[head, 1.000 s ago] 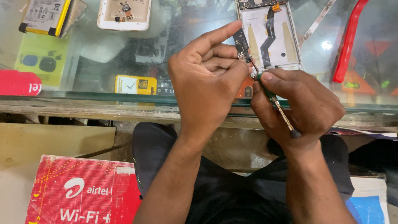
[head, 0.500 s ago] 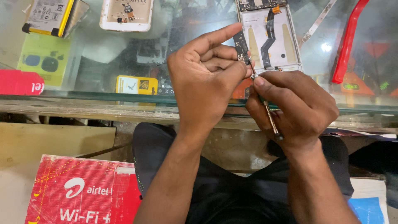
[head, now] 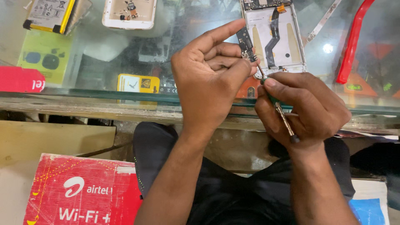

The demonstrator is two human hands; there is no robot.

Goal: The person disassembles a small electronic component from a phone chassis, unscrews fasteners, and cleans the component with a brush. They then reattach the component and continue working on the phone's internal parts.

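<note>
Pinching a small dark circuit board [head: 246, 43] between thumb and curled fingers of the left hand [head: 210, 77], index finger stretched out up and to the right. Board held above the glass counter [head: 83, 98], long axis running from upper left down to lower right, lower end sunk into the fingertips, upper end free and pointing away toward the far side of the counter. Gripping a thin screwdriver [head: 280, 114] in the right hand [head: 302, 110], fingers closed round the shaft, index finger laid along its top. Screwdriver slanted, tip up and to the left at the lower end of the board, butt end down and to the right, sticking out below the palm. Both hands close together, fingertips nearly touching at the board.

Just behind the hands, lying flat on the glass: an opened white phone frame [head: 273, 35], long axis pointing away, with a dark flex ribbon down its middle. Right of it, a slim metal strip [head: 323, 21] and a red curved tool [head: 354, 39]. Farther left, a second opened phone [head: 129, 12] and a battery [head: 50, 14] with a yellow edge. Under the glass, a yellow card [head: 137, 83]. Lower left, beside the dark-clad lap, a red box [head: 81, 191].
</note>
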